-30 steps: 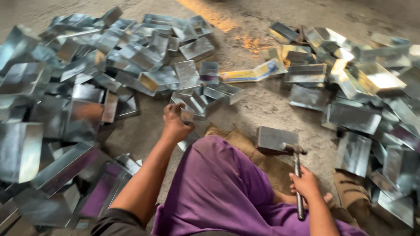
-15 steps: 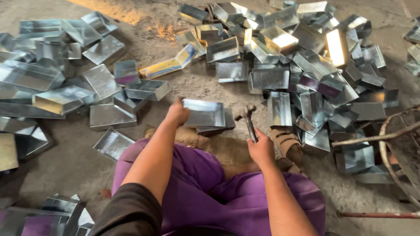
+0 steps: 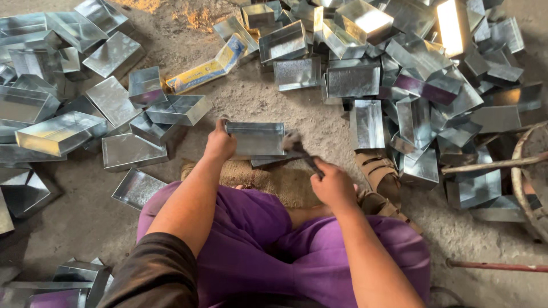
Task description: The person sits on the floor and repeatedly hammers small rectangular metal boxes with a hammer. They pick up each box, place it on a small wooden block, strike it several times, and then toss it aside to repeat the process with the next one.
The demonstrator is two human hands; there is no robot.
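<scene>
My left hand [image 3: 220, 141] grips the left end of a shiny rectangular metal tray [image 3: 257, 138] that rests on a flat block over a brown mat [image 3: 274, 182] in front of my crossed legs in purple trousers [image 3: 257, 239]. In my right hand [image 3: 332, 183] is a hammer [image 3: 299, 149], its blurred head at the tray's right end. The floor around me is covered with many more such sheet-metal trays.
Piles of metal trays lie to the left [image 3: 63, 125] and to the upper right [image 3: 422, 85]. A yellow and blue folded piece [image 3: 208, 65] lies among them. A sandal [image 3: 379, 171] sits by my right knee. A round rim [image 3: 528, 182] and a rod [image 3: 496, 265] are at right.
The view has swung from the left pile to the spot before my legs. My left hand brought a tray in front of me, and my right hand swung the hammer to it.
</scene>
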